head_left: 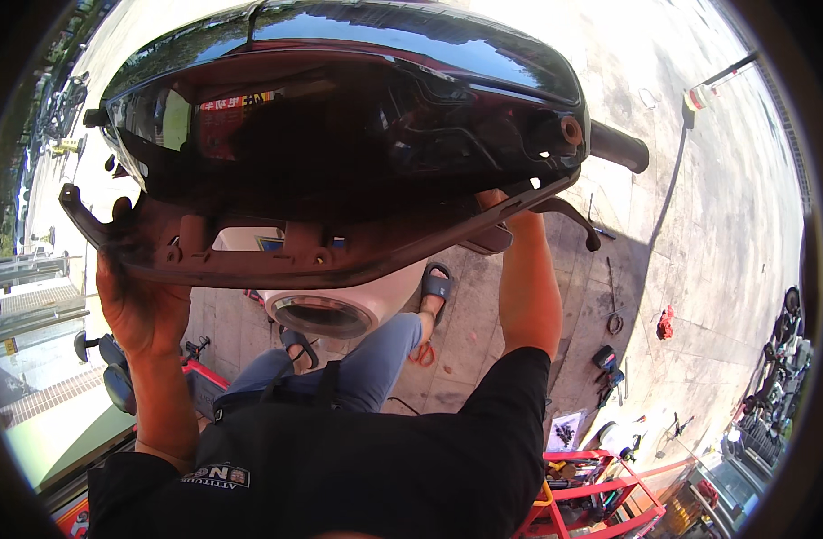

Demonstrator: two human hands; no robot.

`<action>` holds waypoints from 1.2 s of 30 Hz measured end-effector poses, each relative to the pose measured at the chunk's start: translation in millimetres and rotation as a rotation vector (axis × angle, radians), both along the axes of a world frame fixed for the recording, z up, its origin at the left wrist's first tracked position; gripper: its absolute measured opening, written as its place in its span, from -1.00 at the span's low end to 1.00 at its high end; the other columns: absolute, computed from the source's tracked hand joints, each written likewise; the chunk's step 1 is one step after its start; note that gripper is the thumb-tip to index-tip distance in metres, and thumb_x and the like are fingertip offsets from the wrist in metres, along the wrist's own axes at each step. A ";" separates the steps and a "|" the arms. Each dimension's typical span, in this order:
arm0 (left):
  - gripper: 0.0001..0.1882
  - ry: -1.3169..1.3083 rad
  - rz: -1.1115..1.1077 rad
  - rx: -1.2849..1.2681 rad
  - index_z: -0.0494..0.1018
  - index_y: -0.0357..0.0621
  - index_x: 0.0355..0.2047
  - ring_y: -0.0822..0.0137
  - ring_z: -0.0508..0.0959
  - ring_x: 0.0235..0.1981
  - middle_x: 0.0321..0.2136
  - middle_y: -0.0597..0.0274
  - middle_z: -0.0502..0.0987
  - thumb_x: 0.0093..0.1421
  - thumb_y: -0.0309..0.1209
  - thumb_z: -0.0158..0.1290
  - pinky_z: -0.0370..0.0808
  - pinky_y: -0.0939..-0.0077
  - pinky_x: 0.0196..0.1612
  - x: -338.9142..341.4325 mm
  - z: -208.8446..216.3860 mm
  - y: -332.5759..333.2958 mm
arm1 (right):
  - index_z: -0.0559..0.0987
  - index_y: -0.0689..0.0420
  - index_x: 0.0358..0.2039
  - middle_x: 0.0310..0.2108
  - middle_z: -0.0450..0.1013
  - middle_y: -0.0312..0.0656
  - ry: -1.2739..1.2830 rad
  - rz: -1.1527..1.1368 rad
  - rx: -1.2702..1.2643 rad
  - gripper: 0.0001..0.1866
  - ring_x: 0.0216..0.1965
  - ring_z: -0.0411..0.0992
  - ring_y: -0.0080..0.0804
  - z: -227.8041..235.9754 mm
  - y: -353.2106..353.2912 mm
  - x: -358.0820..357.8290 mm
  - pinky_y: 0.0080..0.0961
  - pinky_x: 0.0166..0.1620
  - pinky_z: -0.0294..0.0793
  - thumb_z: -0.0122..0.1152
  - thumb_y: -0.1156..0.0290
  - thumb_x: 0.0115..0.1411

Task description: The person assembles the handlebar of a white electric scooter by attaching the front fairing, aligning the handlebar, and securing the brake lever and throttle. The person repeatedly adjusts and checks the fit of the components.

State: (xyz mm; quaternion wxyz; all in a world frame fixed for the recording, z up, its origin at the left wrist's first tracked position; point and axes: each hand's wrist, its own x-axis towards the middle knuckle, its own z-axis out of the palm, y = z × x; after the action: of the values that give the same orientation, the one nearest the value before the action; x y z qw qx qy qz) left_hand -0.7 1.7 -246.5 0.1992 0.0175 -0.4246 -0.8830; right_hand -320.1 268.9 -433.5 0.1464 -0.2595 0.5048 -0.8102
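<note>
Two bare hands are reaching up to a large dark shell (295, 166), which is filling the view from 10 to 2 o'clock. At 9 o'clock the left hand (148, 313) is gripping the shell's lower rim. At 2 o'clock the right hand (522, 222) is passing behind the rim; the shell is hiding most of it, so its grip cannot be told. Beyond it, a black handlebar grip (620, 148) and a lever (569, 217) are jutting out. At 8 o'clock an oval lamp (322, 314) is showing below the shell. Writing is appearing twice: white and yellow characters on a red patch (236, 103) within the shell's outline, toward 10 o'clock, and upside-down white letters on the black shirt (367, 467), at 7 o'clock. A power drill (606, 364) is lying at 4 o'clock.
</note>
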 end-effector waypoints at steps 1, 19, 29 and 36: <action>-0.38 -0.027 0.000 0.005 0.16 -0.24 0.33 0.03 0.27 0.32 0.24 0.01 0.34 0.40 -0.13 -0.08 0.24 -0.11 0.34 -1.1 1.5 1.2 | 0.55 0.24 -0.15 -0.25 0.55 -0.03 0.003 0.003 0.002 -0.74 -0.30 0.54 -0.06 -1.8 -1.3 -1.0 -0.32 -0.21 0.53 0.13 0.54 0.11; -0.38 -0.082 -0.093 0.036 0.16 -0.26 0.33 0.08 0.25 0.33 0.23 0.00 0.35 0.41 -0.12 -0.12 0.07 0.04 0.42 -5.2 15.1 1.8 | 0.57 0.23 -0.18 -0.27 0.56 -0.03 0.131 -0.041 0.089 -0.75 -0.33 0.55 -0.04 -15.4 -10.6 -1.6 -0.32 -0.24 0.53 0.14 0.55 0.09; -0.34 -0.098 0.113 -0.060 0.18 -0.22 0.32 0.13 0.37 0.22 0.17 0.05 0.40 0.38 -0.03 -0.09 0.33 0.15 0.23 -2.8 10.3 3.0 | 0.58 0.22 -0.20 -0.29 0.56 -0.03 0.469 -0.242 0.291 -0.76 -0.34 0.55 -0.03 -46.3 17.8 27.6 -0.32 -0.25 0.53 0.14 0.56 0.08; -0.27 -0.157 0.257 0.006 0.08 0.03 0.34 0.07 0.34 0.28 0.26 0.07 0.29 0.27 -0.27 0.19 0.40 -0.05 0.25 1.2 -1.3 15.5 | 0.57 0.26 -0.26 -0.48 0.51 -0.10 0.404 -0.537 0.567 -0.76 -0.53 0.45 -0.30 0.3 80.6 180.8 -0.47 -0.41 0.48 0.06 0.34 0.27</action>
State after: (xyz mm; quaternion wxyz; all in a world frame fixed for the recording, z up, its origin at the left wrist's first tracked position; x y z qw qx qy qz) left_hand 0.6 17.2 -247.7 0.2765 0.1413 -0.4306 -0.8475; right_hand -139.3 349.5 -433.2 -0.1057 -0.2219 0.7753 -0.5818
